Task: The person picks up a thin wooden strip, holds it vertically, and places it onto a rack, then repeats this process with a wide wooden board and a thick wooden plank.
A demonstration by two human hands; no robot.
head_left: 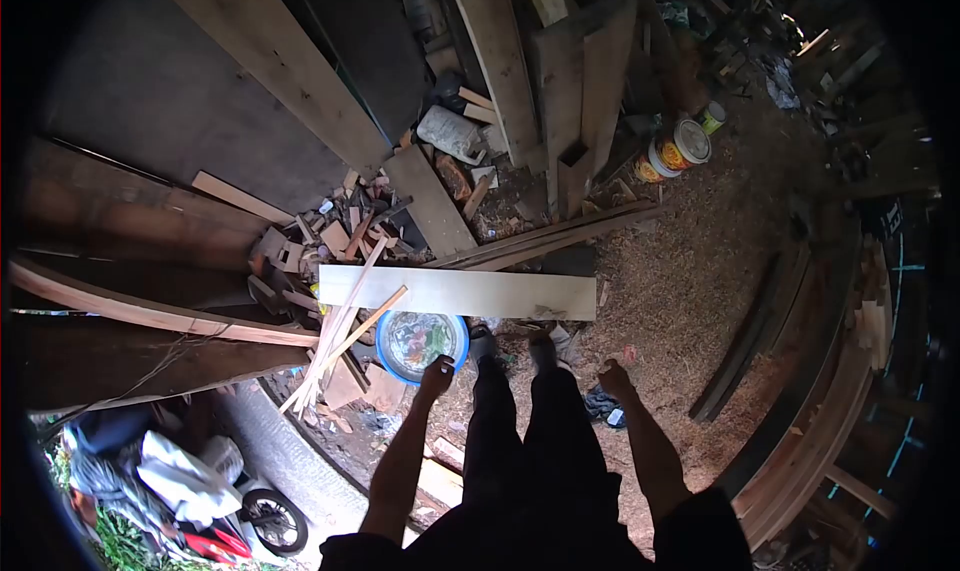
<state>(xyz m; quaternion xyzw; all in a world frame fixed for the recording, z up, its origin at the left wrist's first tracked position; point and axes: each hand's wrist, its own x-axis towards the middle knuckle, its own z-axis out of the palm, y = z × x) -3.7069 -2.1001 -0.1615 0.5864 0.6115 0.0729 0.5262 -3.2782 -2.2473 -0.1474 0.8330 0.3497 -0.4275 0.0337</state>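
Note:
My left hand point(437, 376) is closed, hanging by the lower right rim of a round basin with a blue rim point(378, 354). A small pale spot shows at its fingers; I cannot tell what it is. My right hand point(614, 379) hangs away from my body on the other side, its fingers curled in. Just below it on the ground lies a crumpled black bundle point(602, 405) with a white label. In front of my feet a long pale board point(460, 291) lies across, overlapping the basin's far edge. Thin wooden strips point(345, 336) cross its left end.
Tall planks point(497, 66) lean at the back. Wood offcuts point(345, 233) are heaped behind the board, near a dirty jerrycan point(450, 133). Paint buckets point(684, 147) stand back right. Long timbers point(750, 336) lie along the right. A motorbike point(273, 522) is at lower left. Shavings cover the ground point(680, 271).

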